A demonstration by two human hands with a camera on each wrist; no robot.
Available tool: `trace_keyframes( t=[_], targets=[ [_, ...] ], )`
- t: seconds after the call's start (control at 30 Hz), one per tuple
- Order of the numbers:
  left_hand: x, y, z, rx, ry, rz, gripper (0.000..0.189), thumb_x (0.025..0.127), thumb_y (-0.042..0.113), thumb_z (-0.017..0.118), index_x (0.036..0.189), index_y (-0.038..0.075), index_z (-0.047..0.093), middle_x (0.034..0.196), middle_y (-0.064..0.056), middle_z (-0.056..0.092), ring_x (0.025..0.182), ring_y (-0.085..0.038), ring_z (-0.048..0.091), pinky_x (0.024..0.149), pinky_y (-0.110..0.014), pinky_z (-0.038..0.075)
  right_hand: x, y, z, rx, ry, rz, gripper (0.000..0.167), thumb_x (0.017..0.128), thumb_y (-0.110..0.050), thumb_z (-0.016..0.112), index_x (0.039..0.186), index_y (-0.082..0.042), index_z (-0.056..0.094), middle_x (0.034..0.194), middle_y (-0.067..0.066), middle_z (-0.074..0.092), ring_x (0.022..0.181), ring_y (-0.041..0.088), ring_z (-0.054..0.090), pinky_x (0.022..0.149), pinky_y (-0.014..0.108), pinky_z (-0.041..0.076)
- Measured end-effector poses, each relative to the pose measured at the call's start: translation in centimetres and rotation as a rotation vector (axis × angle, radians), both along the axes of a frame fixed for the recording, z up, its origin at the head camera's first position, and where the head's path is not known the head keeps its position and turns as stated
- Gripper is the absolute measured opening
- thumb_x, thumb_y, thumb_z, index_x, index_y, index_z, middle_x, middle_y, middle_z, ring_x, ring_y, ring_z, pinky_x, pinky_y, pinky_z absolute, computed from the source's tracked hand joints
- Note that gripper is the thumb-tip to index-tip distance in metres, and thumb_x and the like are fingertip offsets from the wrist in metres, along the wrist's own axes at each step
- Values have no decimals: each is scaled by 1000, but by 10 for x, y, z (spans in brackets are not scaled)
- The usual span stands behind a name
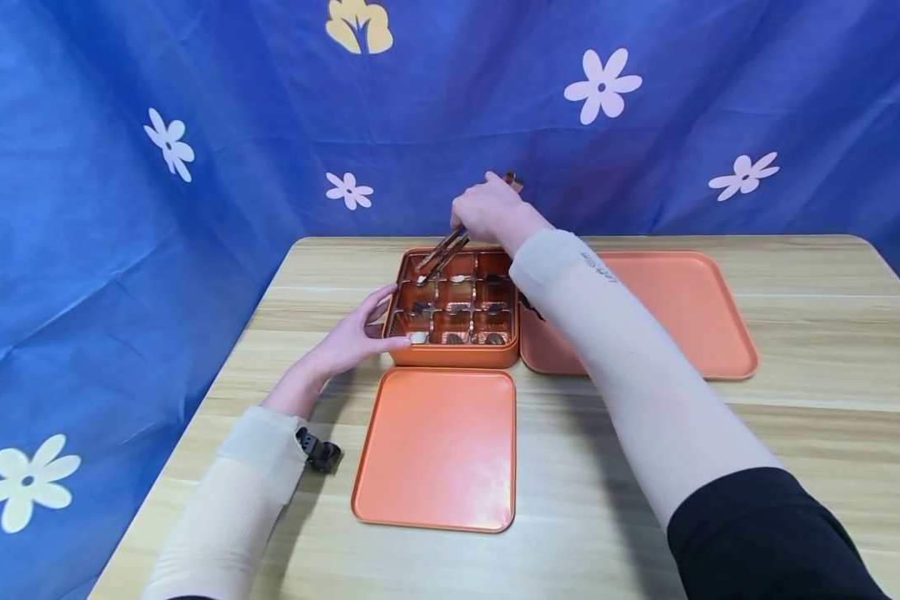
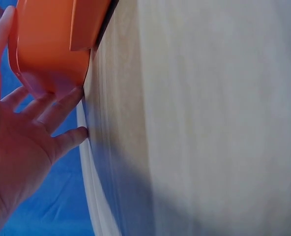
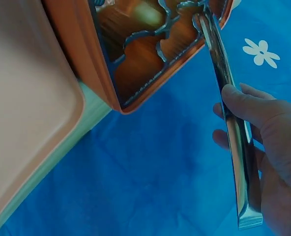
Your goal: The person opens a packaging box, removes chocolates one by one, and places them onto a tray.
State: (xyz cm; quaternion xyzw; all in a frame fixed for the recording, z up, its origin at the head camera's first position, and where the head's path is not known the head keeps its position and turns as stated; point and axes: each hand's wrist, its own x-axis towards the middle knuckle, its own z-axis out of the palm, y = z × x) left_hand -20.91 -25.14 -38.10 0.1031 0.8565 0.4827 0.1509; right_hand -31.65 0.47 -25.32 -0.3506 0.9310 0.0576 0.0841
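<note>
An orange box with a divided brown insert stands at the table's far side; small white and dark pieces lie in its compartments. My right hand grips metal tongs above the box's back edge. The tong tips reach down into the back-left compartment, close by a small white piece. My left hand rests against the box's left side, its fingers fairly straight along the wall in the left wrist view. Its thumb lies at the front-left corner of the rim.
A square orange lid-like tray lies on the wooden table in front of the box. To the right is a larger orange tray, partly behind my right forearm. A blue flowered curtain hangs behind the table.
</note>
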Motion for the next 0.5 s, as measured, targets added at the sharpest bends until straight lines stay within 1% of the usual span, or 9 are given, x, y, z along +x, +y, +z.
trace_keyframes(
  t=[0.07, 0.13, 0.17, 0.3, 0.33, 0.4, 0.5],
  targets=[
    [0, 0, 0, -5, 3, 3, 95, 83, 27, 79, 156, 29, 19, 158, -15, 22, 130, -40, 43, 106, -51, 35, 0, -2, -3, -3, 20, 12, 41, 96, 5, 48, 121, -19, 70, 119, 3, 67, 116, 25, 56, 114, 51, 14],
    [0, -1, 0, -10, 8, 2, 95, 83, 28, 80, 156, 29, 19, 158, -15, 21, 131, -40, 42, 106, -51, 34, 1, -4, -5, -2, 51, 25, 40, 95, 7, 48, 111, -20, 74, 107, 2, 70, 106, 24, 60, 111, 49, 20],
    [0, -1, 0, -11, 12, -1, 95, 83, 29, 80, 156, 29, 19, 158, -15, 21, 132, -40, 41, 107, -51, 34, 1, -5, -6, -4, 59, 27, 39, 95, 6, 49, 109, -19, 75, 104, 2, 70, 102, 24, 60, 109, 48, 23],
    [0, -1, 0, -10, 19, -9, 94, 83, 29, 79, 156, 30, 19, 159, -14, 19, 135, -38, 36, 109, -50, 29, 2, -5, -7, -3, 81, 30, 37, 95, 4, 50, 107, -20, 75, 101, 0, 71, 99, 23, 60, 104, 46, 27],
    [1, -1, 0, -9, 19, -8, 94, 83, 29, 79, 156, 30, 20, 159, -13, 19, 136, -38, 36, 110, -50, 29, 2, -4, -7, -5, 82, 30, 36, 96, 3, 50, 109, -20, 75, 103, 0, 71, 99, 23, 60, 103, 45, 28],
    [1, -2, 0, -3, 16, -4, 94, 83, 28, 79, 156, 29, 20, 158, -14, 20, 135, -38, 37, 110, -50, 29, 1, -3, -6, -13, 86, 32, 36, 96, 2, 52, 115, -21, 73, 109, 0, 70, 104, 23, 59, 105, 46, 28],
    [2, -2, 1, -8, 16, 1, 95, 83, 30, 80, 156, 29, 20, 158, -14, 21, 137, -36, 35, 110, -50, 28, 0, -1, -6, -24, 92, 34, 37, 96, 0, 52, 119, -20, 72, 113, 1, 69, 107, 24, 60, 103, 45, 29]
  ],
)
